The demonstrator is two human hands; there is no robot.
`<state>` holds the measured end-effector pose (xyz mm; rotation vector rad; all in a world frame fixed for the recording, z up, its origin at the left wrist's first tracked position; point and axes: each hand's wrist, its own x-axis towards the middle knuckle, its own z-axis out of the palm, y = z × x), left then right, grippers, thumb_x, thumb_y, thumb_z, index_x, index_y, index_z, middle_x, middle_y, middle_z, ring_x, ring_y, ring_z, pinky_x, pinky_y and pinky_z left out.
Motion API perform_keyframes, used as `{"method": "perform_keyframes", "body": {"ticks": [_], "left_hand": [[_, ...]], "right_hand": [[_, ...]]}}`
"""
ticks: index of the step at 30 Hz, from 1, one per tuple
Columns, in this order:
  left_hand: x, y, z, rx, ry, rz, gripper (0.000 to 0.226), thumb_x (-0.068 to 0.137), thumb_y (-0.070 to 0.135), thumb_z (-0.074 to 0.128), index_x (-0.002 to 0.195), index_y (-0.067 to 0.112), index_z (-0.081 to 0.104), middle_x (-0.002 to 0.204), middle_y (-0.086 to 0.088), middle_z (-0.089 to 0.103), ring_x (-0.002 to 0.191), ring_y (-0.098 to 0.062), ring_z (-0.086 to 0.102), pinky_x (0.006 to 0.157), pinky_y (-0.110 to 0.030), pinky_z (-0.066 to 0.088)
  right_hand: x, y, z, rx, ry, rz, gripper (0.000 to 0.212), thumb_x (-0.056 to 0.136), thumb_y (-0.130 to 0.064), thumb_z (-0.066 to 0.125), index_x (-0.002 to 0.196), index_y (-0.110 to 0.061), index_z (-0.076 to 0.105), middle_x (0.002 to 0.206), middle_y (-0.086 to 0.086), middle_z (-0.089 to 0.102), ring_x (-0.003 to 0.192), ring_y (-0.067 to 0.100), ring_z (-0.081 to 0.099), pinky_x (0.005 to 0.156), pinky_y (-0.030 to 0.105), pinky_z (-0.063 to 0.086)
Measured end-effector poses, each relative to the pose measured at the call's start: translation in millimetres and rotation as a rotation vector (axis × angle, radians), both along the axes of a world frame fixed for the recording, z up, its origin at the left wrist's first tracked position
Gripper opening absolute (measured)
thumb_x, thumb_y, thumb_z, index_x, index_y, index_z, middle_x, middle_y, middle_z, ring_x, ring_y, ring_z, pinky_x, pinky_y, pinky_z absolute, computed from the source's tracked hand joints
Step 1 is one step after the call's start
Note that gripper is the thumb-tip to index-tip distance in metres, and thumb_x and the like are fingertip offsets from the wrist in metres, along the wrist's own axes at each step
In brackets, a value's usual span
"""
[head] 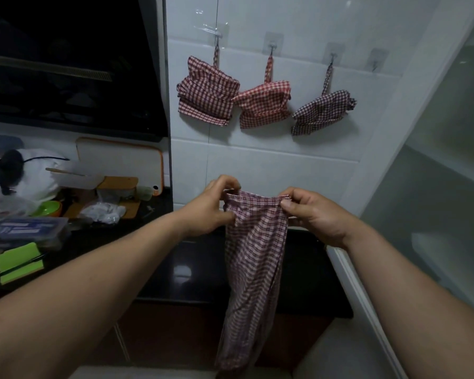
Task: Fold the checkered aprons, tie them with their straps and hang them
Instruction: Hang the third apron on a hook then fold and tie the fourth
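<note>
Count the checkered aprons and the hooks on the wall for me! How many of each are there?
Folded aprons hanging on the wall: 3
Unfolded apron, pinched at its top by the left hand and right hand: 1
Hooks, the last one free: 4
Total: 8 things, 4 aprons and 4 hooks.
</note>
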<state>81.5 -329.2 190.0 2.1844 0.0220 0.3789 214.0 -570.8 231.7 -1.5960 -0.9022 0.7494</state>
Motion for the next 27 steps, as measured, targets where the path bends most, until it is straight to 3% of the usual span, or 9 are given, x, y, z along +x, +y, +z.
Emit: {"method": "perform_keyframes", "body": {"ticks": [2, 4, 9, 12, 16, 19, 22, 27], "left_hand": [[-5, -3, 2, 0.049, 0.001, -0.042, 0.045, 0.089, 0.004, 0.072, 0.115, 0.027, 0.044, 0.106, -0.003, 0.056, 0.083, -0.008, 0.052, 0.071, -0.032, 0.046], [-11, -6, 0, 0.077, 0.001, -0.036, 0.042, 0.090, 0.006, 0.071, 0.112, 0.026, 0.041, 0.096, -0.006, 0.056, 0.075, -0.011, 0.050, 0.065, -0.040, 0.047], [-22, -9, -10, 0.165, -0.034, -0.003, 0.033, 0.093, 0.013, 0.071, 0.108, 0.030, 0.047, 0.094, 0.003, 0.061, 0.078, -0.012, 0.058, 0.069, -0.039, 0.052], [-26, -2, -10, 0.182, 0.026, -0.039, 0.023, 0.094, 0.020, 0.074, 0.109, 0.030, 0.061, 0.102, 0.009, 0.067, 0.092, -0.010, 0.065, 0.081, -0.037, 0.057], [-25, 6, -1, 0.323, 0.156, -0.102, 0.012, 0.094, 0.035, 0.076, 0.093, 0.028, 0.067, 0.099, 0.006, 0.063, 0.090, -0.011, 0.062, 0.087, -0.042, 0.054], [-25, 13, 10, 0.382, 0.294, -0.152, 0.019, 0.092, 0.045, 0.076, 0.080, 0.035, 0.066, 0.088, 0.009, 0.064, 0.083, -0.012, 0.063, 0.081, -0.041, 0.054], [-23, 16, 20, 0.433, 0.299, -0.129, 0.023, 0.090, 0.052, 0.075, 0.075, 0.040, 0.063, 0.080, 0.008, 0.064, 0.077, -0.014, 0.063, 0.073, -0.039, 0.052], [-18, 14, 19, 0.431, 0.150, 0.028, 0.026, 0.095, 0.031, 0.075, 0.079, 0.028, 0.054, 0.080, 0.006, 0.062, 0.075, -0.013, 0.061, 0.065, -0.034, 0.046]], "right_hand": [[1, -1, -4, -0.006, 0.007, -0.021, 0.009, 0.104, -0.015, 0.054, 0.105, -0.013, 0.063, 0.103, 0.003, 0.070, 0.098, 0.014, 0.064, 0.095, 0.033, 0.051], [1, 0, -8, -0.007, 0.011, -0.037, 0.010, 0.105, -0.014, 0.054, 0.109, -0.010, 0.062, 0.105, 0.005, 0.069, 0.100, 0.015, 0.064, 0.095, 0.033, 0.052], [0, 0, -12, -0.021, 0.008, -0.035, 0.016, 0.105, -0.013, 0.054, 0.116, -0.004, 0.060, 0.109, 0.009, 0.067, 0.102, 0.017, 0.065, 0.091, 0.028, 0.056], [1, 1, -14, -0.029, 0.005, -0.030, 0.017, 0.104, -0.013, 0.055, 0.116, -0.003, 0.061, 0.107, 0.008, 0.067, 0.101, 0.016, 0.065, 0.093, 0.028, 0.057], [4, 0, -19, -0.056, -0.021, -0.034, 0.013, 0.103, -0.012, 0.056, 0.111, -0.005, 0.063, 0.105, 0.007, 0.070, 0.100, 0.015, 0.066, 0.096, 0.029, 0.056], [8, -4, -26, -0.112, -0.129, -0.063, 0.013, 0.104, -0.012, 0.058, 0.109, -0.004, 0.067, 0.104, 0.007, 0.073, 0.100, 0.015, 0.067, 0.101, 0.033, 0.052], [11, -5, -35, -0.126, -0.220, -0.149, 0.015, 0.104, -0.011, 0.058, 0.109, 0.000, 0.067, 0.101, 0.006, 0.073, 0.095, 0.013, 0.065, 0.095, 0.031, 0.050], [11, 3, -37, -0.119, -0.340, -0.269, 0.013, 0.104, -0.013, 0.060, 0.103, -0.003, 0.069, 0.095, 0.001, 0.074, 0.084, 0.004, 0.065, 0.086, 0.026, 0.049]]}}
